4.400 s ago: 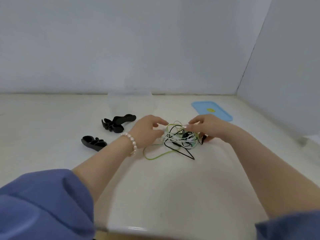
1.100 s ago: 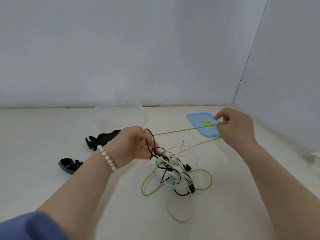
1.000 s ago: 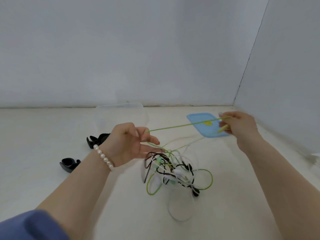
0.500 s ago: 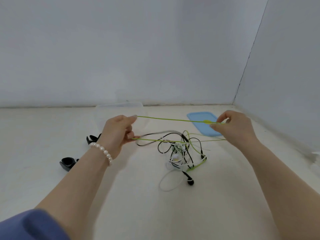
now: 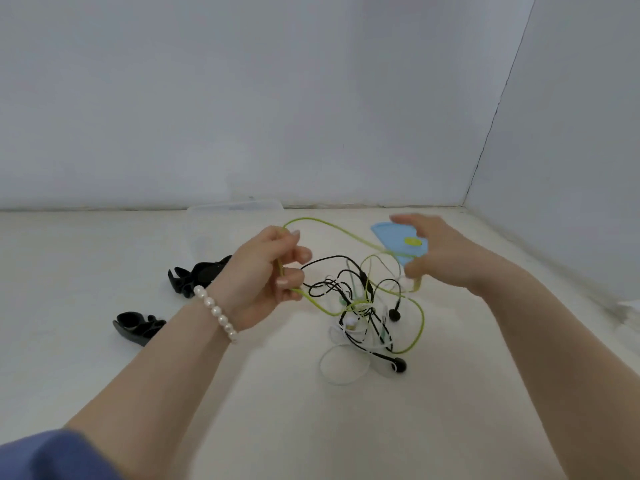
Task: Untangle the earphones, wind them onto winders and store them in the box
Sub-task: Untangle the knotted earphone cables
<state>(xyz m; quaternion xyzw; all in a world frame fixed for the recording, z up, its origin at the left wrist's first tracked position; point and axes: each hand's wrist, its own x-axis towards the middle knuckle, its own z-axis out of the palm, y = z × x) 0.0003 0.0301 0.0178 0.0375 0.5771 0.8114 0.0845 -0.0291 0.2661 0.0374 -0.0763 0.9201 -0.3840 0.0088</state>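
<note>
A tangle of green, black and white earphones (image 5: 360,308) lies on the pale table (image 5: 104,258) between my hands. My left hand (image 5: 265,271), wearing a pearl bracelet, grips the green cable (image 5: 332,226), which arcs slack from its fingers toward the right. My right hand (image 5: 441,254) hovers above the tangle's right side with fingers spread and blurred, holding nothing that I can see. A green cable end hangs just below its thumb. Two black winders (image 5: 199,273) (image 5: 136,327) lie to the left. The clear box (image 5: 225,225) stands behind my left hand.
A blue lid (image 5: 389,237) with a yellow spot lies at the back right, partly behind my right hand. Grey walls close the back and the right side. A white cable loop (image 5: 343,379) and a black earbud (image 5: 399,365) trail toward me.
The green cable, stretched taut between both hands half a second ago, now hangs slack. My right hand has let it go and spread its fingers. The tangle has dropped lower onto the table.
</note>
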